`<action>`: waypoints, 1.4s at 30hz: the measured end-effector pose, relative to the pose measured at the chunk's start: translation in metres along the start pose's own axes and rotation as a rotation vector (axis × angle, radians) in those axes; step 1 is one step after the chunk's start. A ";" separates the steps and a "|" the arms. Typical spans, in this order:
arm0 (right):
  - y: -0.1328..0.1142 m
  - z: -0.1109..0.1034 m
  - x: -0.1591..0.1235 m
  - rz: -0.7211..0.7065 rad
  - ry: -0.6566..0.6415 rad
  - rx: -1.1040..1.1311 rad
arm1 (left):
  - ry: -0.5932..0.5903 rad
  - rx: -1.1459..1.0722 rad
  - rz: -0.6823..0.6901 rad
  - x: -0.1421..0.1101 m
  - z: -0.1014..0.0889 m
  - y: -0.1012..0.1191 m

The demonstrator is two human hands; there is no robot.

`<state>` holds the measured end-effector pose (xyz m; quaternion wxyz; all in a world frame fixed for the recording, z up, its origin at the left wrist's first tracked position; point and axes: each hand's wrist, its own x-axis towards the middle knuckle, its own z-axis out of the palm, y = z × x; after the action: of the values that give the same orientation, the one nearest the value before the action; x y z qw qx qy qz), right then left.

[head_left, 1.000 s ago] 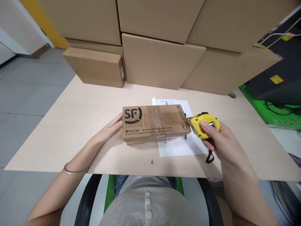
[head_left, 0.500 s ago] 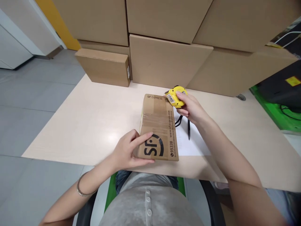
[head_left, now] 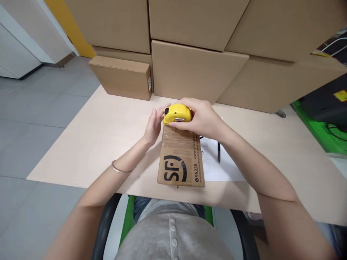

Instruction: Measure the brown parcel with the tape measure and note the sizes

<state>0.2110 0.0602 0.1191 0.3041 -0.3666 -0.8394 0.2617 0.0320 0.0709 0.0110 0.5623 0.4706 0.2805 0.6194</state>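
Note:
A yellow tape measure (head_left: 179, 112) is held in my right hand (head_left: 204, 118) above the far end of a small cardboard box (head_left: 176, 155). My right fingers and thumb wrap its body, and its black part points left. My left hand (head_left: 153, 127) is beside the box's far left corner, its fingers stretched toward the front of the tape measure; whether they touch it is hard to tell. The box has SF print and clear tape on top, and lies flat near the table's front edge. Its far end is hidden under the tape measure and right hand.
A white paper sheet (head_left: 223, 168) with a black pen (head_left: 219, 151) lies right of the box. A closed brown carton (head_left: 124, 79) stands at the back left of the table (head_left: 81, 144). Large stacked cartons (head_left: 195, 72) form a wall behind.
My left hand has let go of the box's near end and moved up to its far left side. My right hand has brought the tape measure leftward over the box and turned it.

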 end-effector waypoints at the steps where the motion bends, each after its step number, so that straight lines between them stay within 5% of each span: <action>1: 0.000 0.001 0.002 -0.007 -0.018 -0.014 | -0.017 -0.038 -0.031 0.000 0.001 -0.004; 8: 0.007 -0.015 -0.009 0.011 -0.053 -0.069 | -0.066 -0.016 -0.002 -0.006 -0.006 -0.013; 17: 0.035 -0.066 -0.060 0.303 -0.015 -0.006 | -0.149 0.037 -0.075 -0.006 -0.010 -0.012; 36: 0.024 -0.063 -0.061 0.267 -0.018 -0.078 | -0.121 0.021 -0.093 -0.006 -0.007 -0.006; 42: 0.005 -0.027 -0.027 0.059 -0.042 -0.229 | -0.126 0.058 -0.075 -0.002 -0.008 -0.010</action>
<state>0.2469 0.0482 0.1260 0.2346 -0.4180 -0.8588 0.1806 0.0288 0.0729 -0.0018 0.5878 0.5139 0.2799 0.5586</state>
